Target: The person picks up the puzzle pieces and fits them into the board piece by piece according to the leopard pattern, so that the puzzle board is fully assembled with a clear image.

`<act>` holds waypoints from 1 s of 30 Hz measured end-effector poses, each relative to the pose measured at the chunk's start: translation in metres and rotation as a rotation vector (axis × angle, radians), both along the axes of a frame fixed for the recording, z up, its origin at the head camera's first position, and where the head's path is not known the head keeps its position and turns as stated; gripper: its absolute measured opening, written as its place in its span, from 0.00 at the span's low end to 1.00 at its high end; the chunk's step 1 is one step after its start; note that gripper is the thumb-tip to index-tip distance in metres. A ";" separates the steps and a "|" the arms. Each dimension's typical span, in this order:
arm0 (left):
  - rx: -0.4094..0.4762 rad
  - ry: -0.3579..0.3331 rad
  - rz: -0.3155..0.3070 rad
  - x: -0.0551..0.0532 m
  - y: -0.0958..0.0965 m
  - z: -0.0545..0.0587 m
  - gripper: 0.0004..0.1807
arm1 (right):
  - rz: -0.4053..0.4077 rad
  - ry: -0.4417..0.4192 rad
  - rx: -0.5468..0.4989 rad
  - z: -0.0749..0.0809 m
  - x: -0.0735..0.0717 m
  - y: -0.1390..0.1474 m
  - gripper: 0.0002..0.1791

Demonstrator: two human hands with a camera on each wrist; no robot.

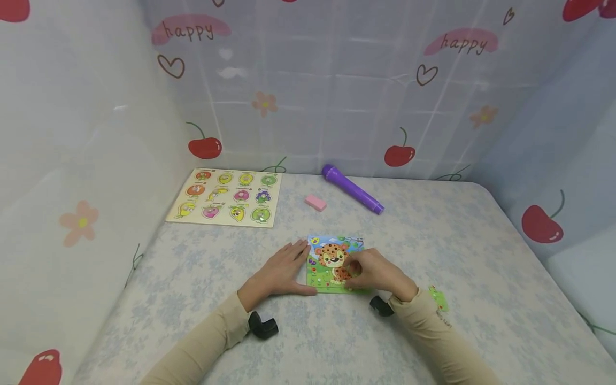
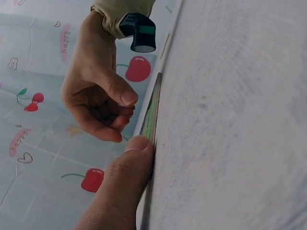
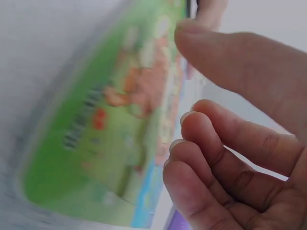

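A leopard jigsaw puzzle (image 1: 323,271) with a green and blue border lies flat on the table. My left hand (image 1: 285,271) rests along its left side, fingers extended and thumb (image 2: 132,165) at the near edge. Over the puzzle's right half is my right hand (image 1: 380,271), covering part of the leopard. Its fingers (image 3: 192,134) bend loosely, apart from the thumb (image 3: 230,57), and nothing shows between them. The puzzle (image 3: 57,177) looks blurred in the right wrist view. Beside my right forearm, partly hidden by the sleeve, lies a small green puzzle piece (image 1: 438,298).
Behind the puzzle are a pink block (image 1: 315,202) and a purple toy microphone (image 1: 353,189). A wooden fruit board (image 1: 226,198) lies at the back left. Printed curtains (image 1: 327,91) close off the table's back and sides.
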State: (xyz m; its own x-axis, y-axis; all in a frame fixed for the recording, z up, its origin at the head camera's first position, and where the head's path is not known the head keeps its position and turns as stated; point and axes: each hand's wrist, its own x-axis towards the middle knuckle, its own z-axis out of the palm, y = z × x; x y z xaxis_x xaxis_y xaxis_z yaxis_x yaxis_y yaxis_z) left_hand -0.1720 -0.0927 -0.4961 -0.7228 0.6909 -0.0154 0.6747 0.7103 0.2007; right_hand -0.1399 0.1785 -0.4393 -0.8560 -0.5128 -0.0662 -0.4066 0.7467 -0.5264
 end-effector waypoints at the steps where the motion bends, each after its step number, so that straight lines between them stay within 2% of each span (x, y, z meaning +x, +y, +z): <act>1: -0.004 0.003 0.002 0.000 0.000 0.000 0.64 | 0.002 0.011 -0.007 0.001 0.000 0.000 0.16; 4: -0.011 0.009 0.004 -0.001 0.000 0.000 0.64 | 0.018 0.029 -0.026 0.002 -0.002 0.000 0.13; 8: -0.012 0.002 0.007 -0.001 0.000 0.000 0.64 | 0.042 -0.019 -0.042 -0.003 -0.003 -0.002 0.10; 18: -0.015 -0.010 0.004 -0.002 0.000 -0.001 0.64 | 0.018 -0.062 -0.067 -0.004 -0.002 0.002 0.11; 30: -0.010 -0.013 0.009 -0.002 0.001 0.000 0.64 | 0.038 -0.025 -0.092 -0.008 0.000 0.008 0.16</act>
State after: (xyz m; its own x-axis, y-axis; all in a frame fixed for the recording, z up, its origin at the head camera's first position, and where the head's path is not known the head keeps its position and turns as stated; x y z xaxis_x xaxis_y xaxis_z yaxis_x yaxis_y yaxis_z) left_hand -0.1738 -0.0917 -0.4958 -0.7287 0.6841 -0.0312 0.6657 0.7183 0.2023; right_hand -0.1398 0.1862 -0.4473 -0.8343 -0.5500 -0.0382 -0.4200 0.6789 -0.6023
